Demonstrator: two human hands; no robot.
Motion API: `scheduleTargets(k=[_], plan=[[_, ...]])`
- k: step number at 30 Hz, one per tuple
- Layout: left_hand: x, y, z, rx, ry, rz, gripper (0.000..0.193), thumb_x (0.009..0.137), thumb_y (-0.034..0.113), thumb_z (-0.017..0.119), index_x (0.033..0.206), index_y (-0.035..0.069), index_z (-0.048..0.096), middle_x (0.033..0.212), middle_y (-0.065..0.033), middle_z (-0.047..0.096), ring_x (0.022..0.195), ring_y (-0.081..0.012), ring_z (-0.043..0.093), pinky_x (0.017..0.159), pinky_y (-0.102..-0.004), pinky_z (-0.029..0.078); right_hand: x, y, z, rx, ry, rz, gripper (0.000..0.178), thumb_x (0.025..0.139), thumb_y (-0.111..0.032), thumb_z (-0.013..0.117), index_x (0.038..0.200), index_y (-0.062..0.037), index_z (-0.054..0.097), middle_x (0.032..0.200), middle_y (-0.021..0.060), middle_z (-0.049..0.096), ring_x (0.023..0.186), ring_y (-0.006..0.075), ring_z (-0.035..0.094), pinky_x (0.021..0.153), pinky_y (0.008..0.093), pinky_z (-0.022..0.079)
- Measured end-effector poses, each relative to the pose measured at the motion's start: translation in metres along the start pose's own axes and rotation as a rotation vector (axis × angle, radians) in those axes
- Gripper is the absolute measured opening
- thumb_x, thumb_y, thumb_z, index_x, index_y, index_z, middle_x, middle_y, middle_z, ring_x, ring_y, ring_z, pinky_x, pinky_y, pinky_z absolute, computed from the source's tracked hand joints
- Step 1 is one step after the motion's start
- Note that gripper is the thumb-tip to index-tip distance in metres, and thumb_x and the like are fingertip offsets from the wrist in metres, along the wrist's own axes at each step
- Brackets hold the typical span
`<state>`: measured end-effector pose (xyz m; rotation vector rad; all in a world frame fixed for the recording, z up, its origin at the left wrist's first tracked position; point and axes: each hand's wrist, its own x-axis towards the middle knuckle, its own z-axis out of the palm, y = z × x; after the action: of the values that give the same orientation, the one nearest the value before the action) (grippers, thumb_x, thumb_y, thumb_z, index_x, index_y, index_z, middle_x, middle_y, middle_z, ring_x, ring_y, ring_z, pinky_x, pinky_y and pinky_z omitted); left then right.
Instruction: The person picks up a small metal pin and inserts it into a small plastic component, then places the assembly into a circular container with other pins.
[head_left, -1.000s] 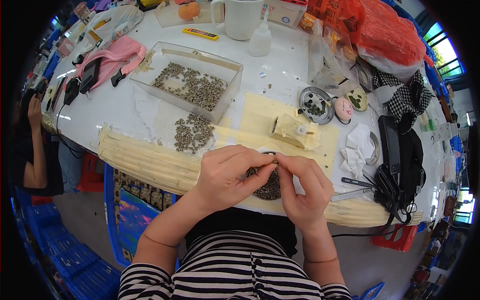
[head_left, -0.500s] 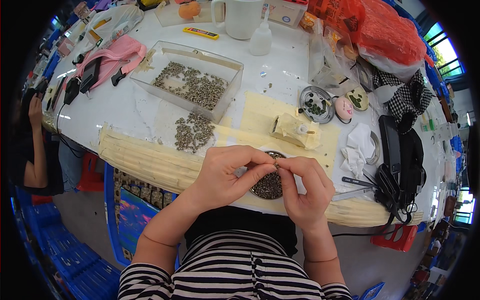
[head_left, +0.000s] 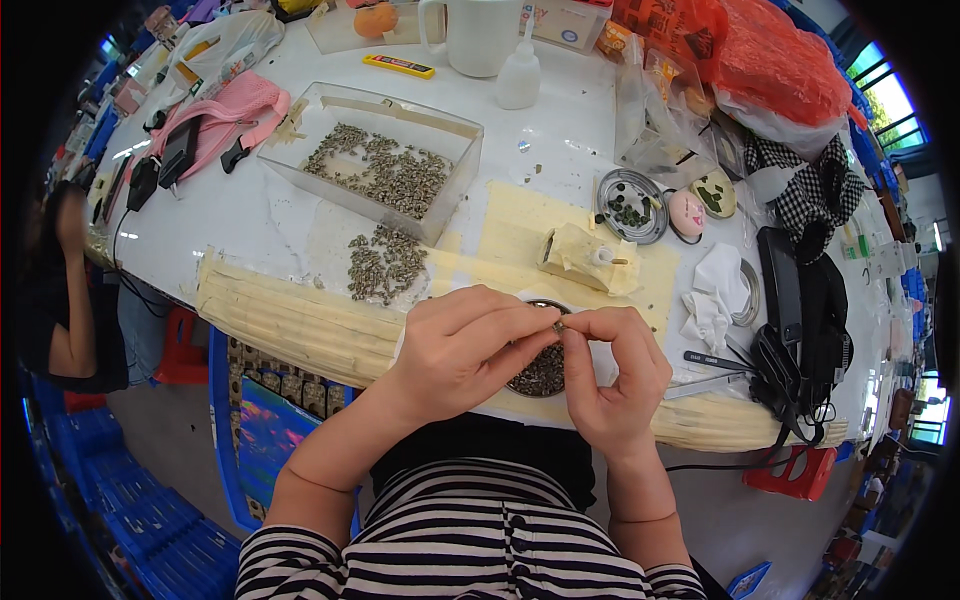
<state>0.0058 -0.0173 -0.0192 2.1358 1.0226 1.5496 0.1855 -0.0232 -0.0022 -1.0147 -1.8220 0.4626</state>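
Above a round dish (head_left: 541, 390) of small dark metal parts, my two hands meet fingertip to fingertip. My left hand (head_left: 465, 350) pinches at a tiny metallic piece (head_left: 559, 327). From the other side my right hand (head_left: 618, 375) has thumb and forefinger closed on the same piece, whose exact kind is too small to make out. Beyond my left hand lies a loose pile of small metal parts (head_left: 385, 265). More of them fill part of a clear plastic box (head_left: 450, 205) behind the pile. A tape-wrapped block (head_left: 588, 260) with a short peg stands beyond my hands.
A round tin (head_left: 632, 207) with dark bits sits right of the block, near crumpled white tissue (head_left: 715, 290) and tweezers (head_left: 715, 361). A white squeeze bottle (head_left: 519, 78) and mug (head_left: 475, 40) stand at the back. At far left, another person's arm (head_left: 75, 290) shows.
My fingertips have shifted slightly, with the left fingers more closed together around the small piece. The other person's hand at far left has moved and blurred.
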Motion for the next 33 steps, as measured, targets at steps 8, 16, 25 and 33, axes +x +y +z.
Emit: scheduleTargets(k=[8,16,25,33], plan=[[-0.001,0.003,0.005,0.228,0.043,0.173,0.031,0.068,-0.004,0.082,0.098,0.0,0.074,0.086,-0.0102,0.072,0.069,-0.0232,0.069,0.057,-0.0296,0.054,0.001,-0.001,0.001,0.0,0.014,-0.004,0.013,0.082,0.007,0.072,0.092,0.0008,0.068,0.08,0.0108,0.067,0.066,0.0201,0.066,0.061,0.0281,0.052],[0.001,0.002,-0.003,0.009,-0.011,0.061,0.03,0.071,-0.007,0.08,0.1,0.0,0.075,0.087,-0.0108,0.073,0.071,-0.0223,0.07,0.06,-0.0287,0.054,-0.004,0.003,-0.004,0.253,-0.071,0.199,0.007,0.086,0.0,0.073,0.091,0.0015,0.068,0.08,0.0094,0.067,0.069,0.0168,0.064,0.065,0.0268,0.051],[0.0,0.001,-0.003,-0.066,-0.035,0.056,0.027,0.074,-0.005,0.081,0.1,0.002,0.076,0.086,-0.0104,0.073,0.07,-0.0212,0.07,0.06,-0.0276,0.054,-0.006,0.001,-0.01,0.48,-0.166,0.446,0.005,0.091,-0.002,0.07,0.093,0.0025,0.067,0.082,0.0053,0.067,0.073,0.0109,0.063,0.069,0.0243,0.051],[0.001,0.001,-0.008,-0.199,-0.077,0.005,0.025,0.077,-0.003,0.081,0.101,0.003,0.077,0.085,-0.0099,0.073,0.071,-0.0192,0.07,0.061,-0.0266,0.054,-0.004,0.0,-0.016,0.713,-0.261,0.566,0.007,0.097,-0.004,0.065,0.099,0.0026,0.064,0.086,0.003,0.067,0.076,0.0088,0.066,0.071,0.0232,0.053]])
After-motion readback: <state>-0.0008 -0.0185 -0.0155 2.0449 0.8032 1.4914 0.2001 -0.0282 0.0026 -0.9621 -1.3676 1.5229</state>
